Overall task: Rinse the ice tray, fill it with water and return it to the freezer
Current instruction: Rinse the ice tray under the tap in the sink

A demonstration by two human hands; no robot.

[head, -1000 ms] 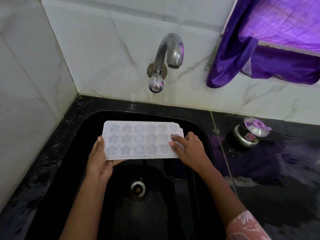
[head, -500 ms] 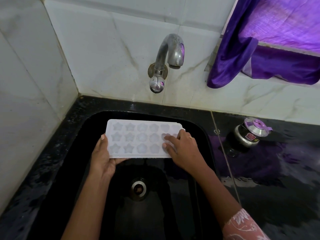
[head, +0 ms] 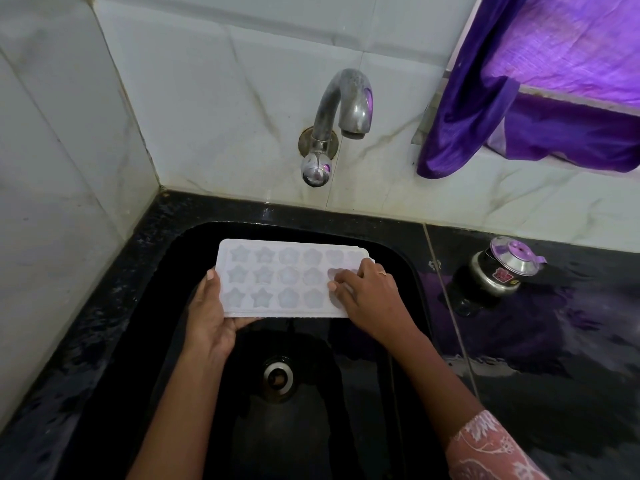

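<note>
Holds a white ice tray (head: 277,277) level over the back half of a black sink (head: 401,271), cavities facing up, long axis running left to right, parallel to the tiled wall (head: 207,98). Star-shaped moulds toward the left end, rounder flower shapes in the middle, the right end largely covered. Grips the left short end with the left hand (head: 211,313), thumb on the top rim, fingers curled beneath. Lays the right hand (head: 367,299) over the right end, ring (head: 382,273) on one finger, bent fingertips down on the cavities; cannot tell whether clasping the edge or only pressing. Directly behind and above the tray, a curved steel tap (head: 341,116) on the wall, spout pointing down toward the basin. Below the tray, toward the viewer, the round drain (head: 277,377). To the right on the wet black counter (head: 554,375), well apart from the tray, a small lidded steel pot (head: 502,268). Higher right, a purple curtain (head: 519,98). At bottom right, a pink patterned sleeve (head: 491,448).
</note>
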